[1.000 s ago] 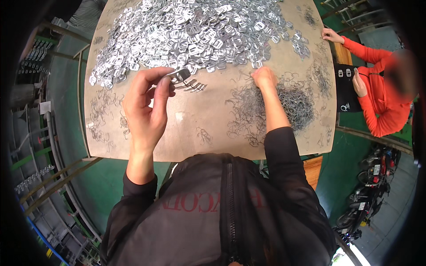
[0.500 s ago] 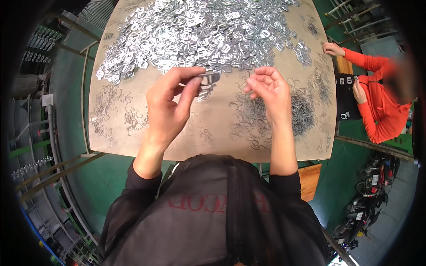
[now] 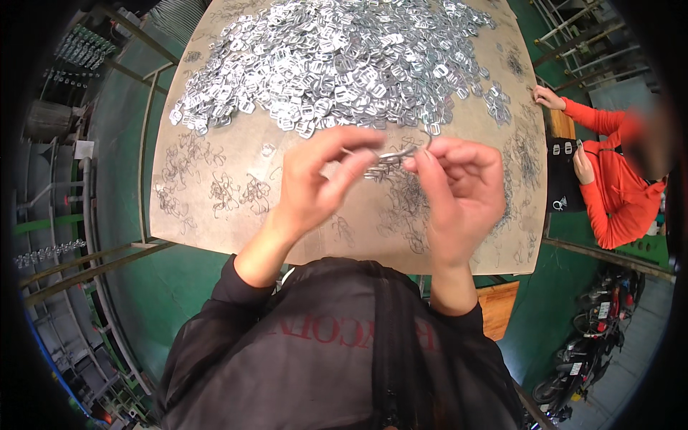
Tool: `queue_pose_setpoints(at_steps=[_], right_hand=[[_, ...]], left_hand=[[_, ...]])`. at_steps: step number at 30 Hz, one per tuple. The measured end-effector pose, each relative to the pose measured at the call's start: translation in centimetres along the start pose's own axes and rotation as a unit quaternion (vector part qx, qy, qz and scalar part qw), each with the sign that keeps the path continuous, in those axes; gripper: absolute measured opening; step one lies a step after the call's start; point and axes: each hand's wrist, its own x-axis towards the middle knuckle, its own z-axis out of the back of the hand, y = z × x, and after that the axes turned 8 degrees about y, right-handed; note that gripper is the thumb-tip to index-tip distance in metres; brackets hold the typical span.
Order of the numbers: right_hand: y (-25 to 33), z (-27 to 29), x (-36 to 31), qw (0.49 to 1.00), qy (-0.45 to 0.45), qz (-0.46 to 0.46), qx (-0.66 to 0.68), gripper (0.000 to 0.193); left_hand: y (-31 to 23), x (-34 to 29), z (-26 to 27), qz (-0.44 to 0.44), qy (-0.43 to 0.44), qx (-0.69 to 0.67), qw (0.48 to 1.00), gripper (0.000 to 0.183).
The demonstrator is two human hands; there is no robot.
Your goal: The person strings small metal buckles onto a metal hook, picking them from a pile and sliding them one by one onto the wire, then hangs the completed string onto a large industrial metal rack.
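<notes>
Pinching a silver metal buckle (image 3: pixel 393 155) above the near half of a broad tan worktable (image 3: pixel 304 240), a person in a dark zip-front jacket (image 3: pixel 315 358) works with both bare hands raised. The left hand (image 3: pixel 326 172), blurred, has its thumb and fingers closed on the buckle's left end; the right hand (image 3: pixel 462 186) grips a thin bent wire (image 3: pixel 429 139) between thumb and forefinger at the buckle's right end. Small silver pieces show just beneath, too blurred to make out.

Across the far side of the table spreads a pile of slotted silver buckles (image 3: pixel 337 68). Loose wire hooks (image 3: pixel 405 215) lie tangled on the near right, partly hidden by the right hand, while smaller wire clusters (image 3: pixel 226 193) dot the left side. At the right edge, a co-worker in a bright orange-red top (image 3: pixel 616 186) sits with one hand at the tabletop's rim and the other over a dark cloth (image 3: pixel 562 179) bearing two buckles.

Around them stretches a green floor (image 3: pixel 183 287). Metal racks (image 3: pixel 82 46) hung with rows of silver parts line the left, below a ribbed grey bundle (image 3: pixel 175 18) at the far left. A wooden board (image 3: pixel 498 308) juts out at the near right; beyond it, motorcycles (image 3: pixel 595 322) stand parked on grey paving (image 3: pixel 623 358).
</notes>
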Motion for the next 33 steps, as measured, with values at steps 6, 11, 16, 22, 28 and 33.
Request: queue_pose_setpoints(at_steps=[6, 11, 16, 22, 28, 33], right_hand=[[0.5, 0.8, 0.3, 0.997, 0.025, 0.061, -0.046, 0.029], [0.2, 1.0, 0.8, 0.997, 0.020, 0.060, -0.042, 0.026], [-0.2, 1.2, 1.1, 0.997, 0.011, 0.052, -0.048, 0.025], [-0.6, 1.8, 1.3, 0.997, 0.009, 0.041, -0.061, 0.028], [-1.7, 2.0, 1.8, 0.996, 0.004, 0.050, -0.068, 0.026], [-2.5, 1.5, 2.0, 0.994, -0.003, 0.029, -0.110, 0.023]], left_hand=[[12.7, 3.5, 3.4, 0.185, -0.033, 0.205, 0.961, 0.018], [19.1, 5.6, 1.4, 0.095, -0.018, 0.392, 0.915, 0.024], [20.2, 9.4, -0.6, 0.145, 0.038, 0.494, 0.856, 0.034], [18.8, 12.2, -0.1, 0.249, 0.116, 0.365, 0.890, 0.030], [9.3, 10.9, -0.2, 0.213, 0.078, -0.162, 0.960, 0.029], [1.1, 8.5, -0.7, 0.108, 0.090, -0.176, 0.974, 0.021]])
